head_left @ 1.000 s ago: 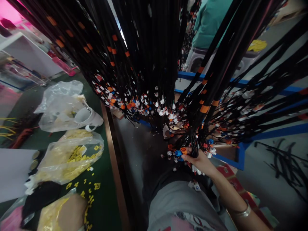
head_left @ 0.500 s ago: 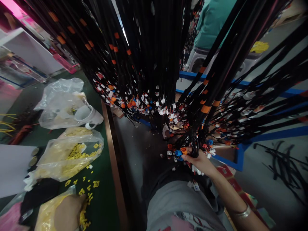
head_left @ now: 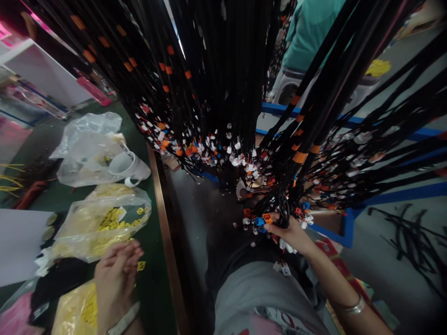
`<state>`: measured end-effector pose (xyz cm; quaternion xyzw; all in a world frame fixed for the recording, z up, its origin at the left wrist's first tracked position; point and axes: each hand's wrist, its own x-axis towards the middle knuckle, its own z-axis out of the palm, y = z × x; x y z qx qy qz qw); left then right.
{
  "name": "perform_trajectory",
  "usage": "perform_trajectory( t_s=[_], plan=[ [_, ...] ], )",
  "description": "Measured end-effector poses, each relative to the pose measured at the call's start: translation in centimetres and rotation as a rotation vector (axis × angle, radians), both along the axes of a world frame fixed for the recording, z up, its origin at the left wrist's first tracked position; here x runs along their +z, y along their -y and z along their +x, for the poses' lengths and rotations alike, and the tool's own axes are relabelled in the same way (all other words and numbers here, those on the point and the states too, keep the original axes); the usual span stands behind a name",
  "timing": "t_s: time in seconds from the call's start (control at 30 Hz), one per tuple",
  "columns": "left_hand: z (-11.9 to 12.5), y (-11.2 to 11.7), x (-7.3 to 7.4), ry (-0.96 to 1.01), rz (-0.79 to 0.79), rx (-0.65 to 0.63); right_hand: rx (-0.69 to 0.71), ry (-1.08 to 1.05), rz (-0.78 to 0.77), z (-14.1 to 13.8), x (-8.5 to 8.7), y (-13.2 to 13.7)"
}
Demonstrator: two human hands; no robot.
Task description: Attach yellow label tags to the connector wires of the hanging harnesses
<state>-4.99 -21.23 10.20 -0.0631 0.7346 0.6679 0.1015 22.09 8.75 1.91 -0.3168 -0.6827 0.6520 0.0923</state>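
Observation:
My right hand [head_left: 291, 234] is closed round a wire harness [head_left: 284, 209] of black-sleeved cables, close above my lap. At its fingertips show a blue connector [head_left: 259, 223] and an orange connector [head_left: 267, 218]; several white connectors dangle about them. My left hand [head_left: 118, 267] is over the green table, its fingers curled together. Whatever they may hold is hidden. Beneath and beside it are clear bags of small yellow plastic pieces [head_left: 113, 219], and one loose yellow piece [head_left: 141, 265] lies to its right.
Dense black harnesses [head_left: 223, 83] hang ahead, with white, orange and blue connectors at their lower ends. A white mug [head_left: 134, 170] stands near the wooden table edge [head_left: 162, 223]. Blue frame bars [head_left: 349, 228] run at the right. Beyond the harnesses is a person in green [head_left: 310, 42].
My left hand has risen from the yellow pieces at the front of the table and moved forward, fingers curled. My right hand keeps its hold on the harness, almost unmoved.

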Motion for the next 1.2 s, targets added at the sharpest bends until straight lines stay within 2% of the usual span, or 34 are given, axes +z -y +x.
perform_trajectory(
  t_s=[0.07,0.2,0.3,0.4,0.53,0.63,0.93,1.2],
  plan=[
    [0.8,-3.4,0.2,0.082,0.098,-0.143,-0.008,-0.015,-0.024,0.1,-0.1,0.1],
    [3.9,-11.2,-0.8,0.311,0.328,-0.625,-0.029,-0.024,-0.054,0.2,-0.3,0.2],
    [6.8,-16.3,-2.7,0.498,0.431,-0.910,-0.042,-0.024,-0.089,0.2,-0.5,0.3],
    [8.9,-19.4,-5.3,0.659,0.463,-1.032,-0.076,-0.033,-0.141,0.1,-0.6,0.3],
    [9.9,-20.2,-8.2,0.811,0.484,-1.016,-0.110,-0.014,-0.150,0.1,-0.4,0.2],
    [9.9,-19.7,-9.1,0.867,0.478,-1.003,-0.142,0.001,-0.108,-0.1,-0.2,0.2],
    [9.3,-19.3,-7.9,0.851,0.467,-1.051,-0.169,-0.032,-0.090,-1.3,0.3,1.0],
    [9.2,-19.2,-8.2,0.894,0.514,-1.094,-0.162,-0.052,-0.139,-1.5,0.2,1.4]
  ],
)
